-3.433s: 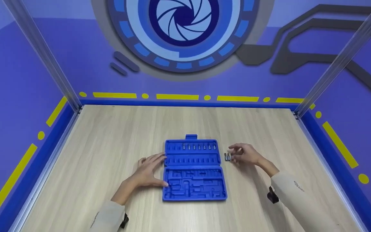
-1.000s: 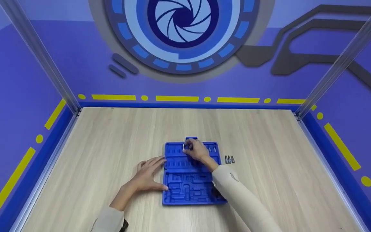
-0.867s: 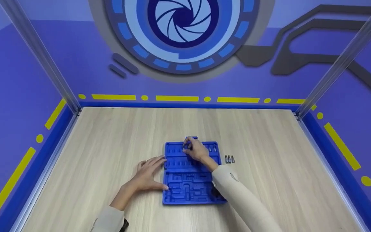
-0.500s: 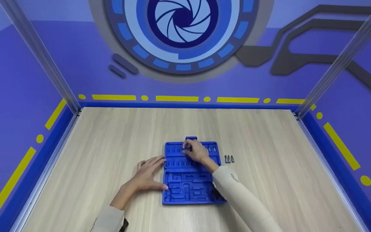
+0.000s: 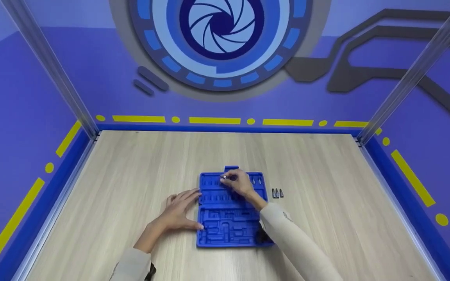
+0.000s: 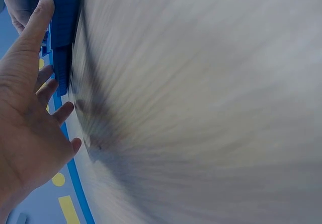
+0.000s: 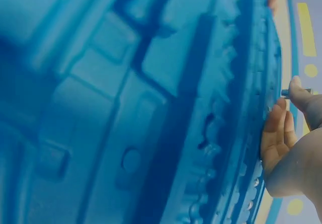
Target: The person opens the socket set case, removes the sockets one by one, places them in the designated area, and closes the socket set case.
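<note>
An open blue plastic case (image 5: 233, 208) with moulded slots lies on the table. My left hand (image 5: 176, 210) rests against its left side, thumb (image 6: 43, 7) on the case edge and fingers spread. My right hand (image 5: 240, 183) is over the case's upper row and pinches a small metal screwdriver bit (image 5: 224, 177) between thumb and fingertips. In the right wrist view the end of that bit (image 7: 285, 93) sticks out past the thumb. Two bits (image 5: 257, 181) show in slots at the row's right end; the hand hides the slots between.
Three loose metal bits (image 5: 277, 193) lie side by side on the wooden table (image 5: 326, 175), right of the case. A latch tab (image 5: 231, 168) juts from the case's far edge. Blue printed walls (image 5: 225, 101) enclose the table at the back and sides.
My right hand has gone from beside the loose bits to the case's upper row, where it now pinches a bit. That bit has tipped from its earlier upright look. My left hand stays put.
</note>
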Tool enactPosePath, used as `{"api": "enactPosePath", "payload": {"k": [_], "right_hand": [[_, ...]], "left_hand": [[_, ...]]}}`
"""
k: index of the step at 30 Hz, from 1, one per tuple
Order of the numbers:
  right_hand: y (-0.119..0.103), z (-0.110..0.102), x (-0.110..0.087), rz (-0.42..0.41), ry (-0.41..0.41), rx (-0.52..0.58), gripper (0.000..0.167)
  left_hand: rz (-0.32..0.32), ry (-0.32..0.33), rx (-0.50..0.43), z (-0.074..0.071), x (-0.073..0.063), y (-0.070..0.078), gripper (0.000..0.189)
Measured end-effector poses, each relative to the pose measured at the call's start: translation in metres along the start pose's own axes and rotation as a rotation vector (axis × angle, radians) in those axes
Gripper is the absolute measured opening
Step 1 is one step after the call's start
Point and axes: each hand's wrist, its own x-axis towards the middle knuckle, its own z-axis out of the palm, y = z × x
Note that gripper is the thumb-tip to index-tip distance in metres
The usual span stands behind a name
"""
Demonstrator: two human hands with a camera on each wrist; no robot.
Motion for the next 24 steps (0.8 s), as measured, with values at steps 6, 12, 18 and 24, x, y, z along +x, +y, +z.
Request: {"api": "enactPosePath", "payload": {"k": [6, 12, 18, 24], "right_hand": [[0.001, -0.018, -0.012, -0.039, -0.015, -0.068, 0.013], [0.002, -0.039, -0.024, -0.012, -0.060, 0.037, 0.019], [0.002, -0.060, -0.034, -0.031, -0.085, 0.029, 0.026], [0.006, -0.080, -0.045, 0.024, -0.056, -0.005, 0.029]], "left_hand": [[0.023, -0.016, 0.000, 0.003, 0.005, 0.003, 0.111], [0.018, -0.022, 0.000, 0.002, 0.005, 0.003, 0.111], [-0.003, -0.028, 0.001, -0.001, 0.002, 0.001, 0.112], [0.002, -0.021, 0.002, -0.002, 0.000, 0.002, 0.111]]}}
